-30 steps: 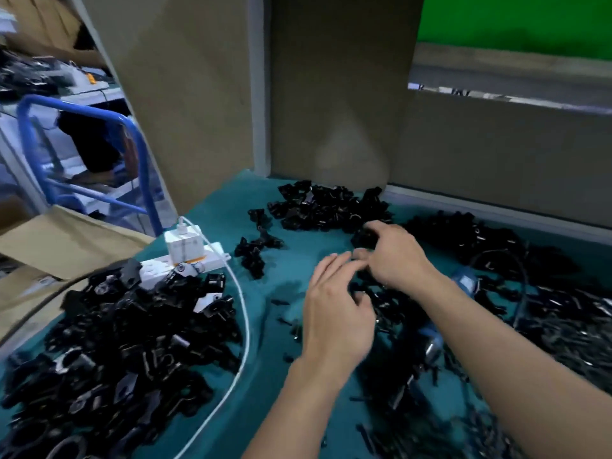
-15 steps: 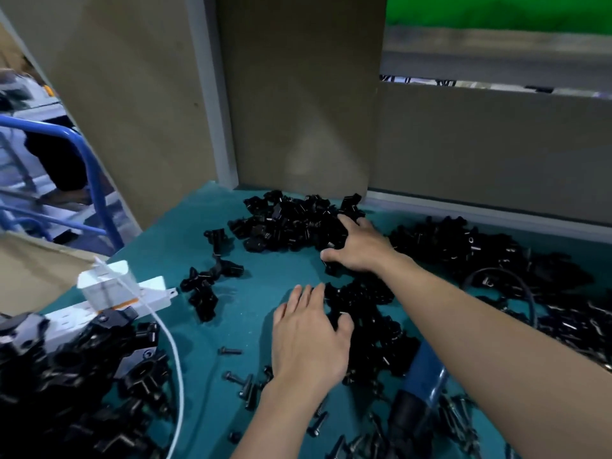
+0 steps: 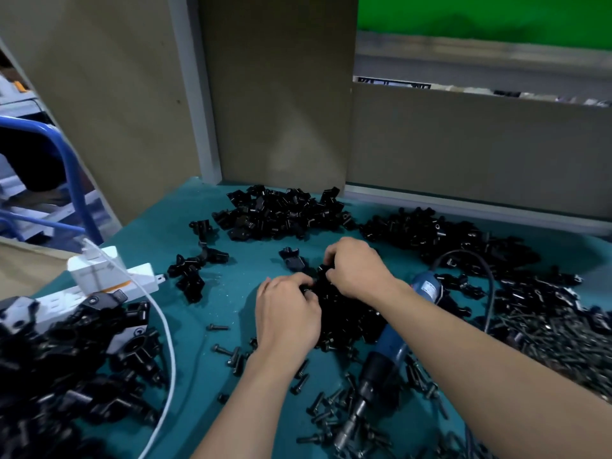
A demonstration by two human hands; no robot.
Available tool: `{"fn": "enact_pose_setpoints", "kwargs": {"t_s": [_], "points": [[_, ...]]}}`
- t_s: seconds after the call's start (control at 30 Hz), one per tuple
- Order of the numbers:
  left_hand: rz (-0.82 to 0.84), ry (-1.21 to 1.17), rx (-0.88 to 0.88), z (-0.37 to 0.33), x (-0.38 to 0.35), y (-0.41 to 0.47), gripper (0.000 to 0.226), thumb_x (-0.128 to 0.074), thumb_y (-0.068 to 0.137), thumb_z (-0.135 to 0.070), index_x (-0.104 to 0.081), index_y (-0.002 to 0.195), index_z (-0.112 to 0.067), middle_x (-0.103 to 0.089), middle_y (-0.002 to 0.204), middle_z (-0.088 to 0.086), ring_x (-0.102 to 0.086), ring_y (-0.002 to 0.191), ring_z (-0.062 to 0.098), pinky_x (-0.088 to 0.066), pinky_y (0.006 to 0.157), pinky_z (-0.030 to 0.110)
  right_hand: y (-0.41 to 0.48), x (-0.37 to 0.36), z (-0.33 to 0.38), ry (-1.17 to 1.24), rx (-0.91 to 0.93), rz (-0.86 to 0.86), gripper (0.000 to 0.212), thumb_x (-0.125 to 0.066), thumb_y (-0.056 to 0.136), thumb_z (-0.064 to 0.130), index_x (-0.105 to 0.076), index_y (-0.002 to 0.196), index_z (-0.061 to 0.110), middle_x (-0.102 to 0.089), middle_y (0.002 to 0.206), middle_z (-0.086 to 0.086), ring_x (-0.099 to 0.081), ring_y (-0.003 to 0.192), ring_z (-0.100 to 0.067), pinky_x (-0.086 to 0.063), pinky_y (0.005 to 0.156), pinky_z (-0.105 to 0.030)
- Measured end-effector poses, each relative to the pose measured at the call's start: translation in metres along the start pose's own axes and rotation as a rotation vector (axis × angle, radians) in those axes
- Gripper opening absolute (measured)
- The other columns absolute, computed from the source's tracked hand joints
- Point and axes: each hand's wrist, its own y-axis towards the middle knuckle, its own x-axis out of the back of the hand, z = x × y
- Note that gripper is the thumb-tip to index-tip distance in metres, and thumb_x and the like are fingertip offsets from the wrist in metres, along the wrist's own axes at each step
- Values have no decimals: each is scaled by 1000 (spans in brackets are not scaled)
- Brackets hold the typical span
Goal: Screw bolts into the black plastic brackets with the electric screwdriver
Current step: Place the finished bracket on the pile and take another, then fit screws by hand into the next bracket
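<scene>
Bracket pile (image 3: pixel 344 313) sits at frame centre on the teal table (image 3: pixel 198 346), with both our hands on it. Right hand (image 3: pixel 357 270) pinches 1 bracket (image 3: pixel 322 270) at the pile's top edge. Left hand (image 3: pixel 288 313) has its fingers curled into the pile's left side; we can't tell what they hold. Electric screwdriver (image 3: pixel 387 352) lies lower right of centre, under our right forearm, among loose bolts (image 3: pixel 324 409).
</scene>
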Motion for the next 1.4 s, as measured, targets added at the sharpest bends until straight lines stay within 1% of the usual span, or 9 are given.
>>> {"fn": "enact_pose_setpoints", "kwargs": {"t_s": [0.17, 0.23, 0.37, 0.53, 0.67, 0.83, 0.97, 1.27, 1.4], "points": [[0, -41, 24, -1, 5, -3, 31, -61, 97, -23, -69, 127, -29, -70, 124, 0, -57, 121, 19, -42, 113, 41, -25, 5, -5, 239, -4, -367, 14, -67, 95, 12, -76, 101, 20, -65, 126, 5, -56, 118, -18, -44, 101, -29], [-15, -162, -31, -5, 12, -5, 43, -62, 97, -28, -59, 139, -36, -65, 130, -13, -56, 124, 16, -44, 109, 37, -40, 15, -4, 567, -82, -451, 17, -69, 95, 11, -72, 92, 27, -70, 105, 11, -63, 93, -4, -52, 88, -21], [103, -566, -167, -35, 34, -15, 40, -64, 89, -43, -63, 126, -57, -69, 116, -33, -62, 115, -3, -49, 100, 29, -89, 33, 1, 1137, -113, -346, 19, -71, 90, -3, -76, 88, 15, -77, 78, 1, -72, 66, -15, -65, 74, -44], [303, -633, -226, -60, 34, -38, 22, -68, 81, -53, -74, 101, -60, -71, 109, -37, -63, 106, -15, -49, 86, 10, -142, 32, -7, 923, -153, -454, 48, -74, 88, 2, -55, 100, 44, -76, 88, 16, -73, 77, 0, -61, 59, -28], [205, -843, -8, -53, 19, -47, 33, -79, 89, -12, -82, 84, -45, -77, 108, -20, -74, 100, 6, -62, 87, 32, -152, 28, -13, 785, -75, -422, 49, -74, 84, -4, -58, 96, 40, -68, 82, 40, -65, 84, 16, -51, 59, -8], [174, -1177, 108, -41, 9, -51, 31, -65, 92, 12, -76, 90, -17, -78, 113, -2, -76, 100, 16, -61, 81, 27, -147, 28, -16, 1090, -206, -207, 14, -79, 89, 22, -72, 101, 20, -79, 90, 1, -74, 81, -9, -63, 78, -31], [287, -1202, 31, -31, 1, -52, 36, -52, 91, 23, -54, 91, -13, -76, 119, -4, -74, 107, 17, -58, 78, 23, -148, 29, -25, 1414, -281, 61, 13, -66, 97, 2, -70, 109, 2, -75, 78, -17, -69, 60, -22, -62, 61, -29], [80, -951, -51, -34, 1, -53, 21, -83, 84, -16, -81, 93, -35, -79, 97, -3, -75, 93, 14, -57, 81, 27, -151, 33, -27, 863, -82, 60, 14, -68, 93, 15, -76, 101, 24, -77, 75, -3, -74, 65, -23, -61, 66, -38], [295, -1130, -41, -37, 9, -49, 29, -89, 77, -25, -80, 104, -19, -73, 83, 2, -70, 64, 25, -59, 64, 31, -149, 28, -24, 1303, -86, 119, 23, -48, 106, 2, -69, 102, -5, -71, 77, -12, -63, 55, -20, -50, 51, -25]]}}
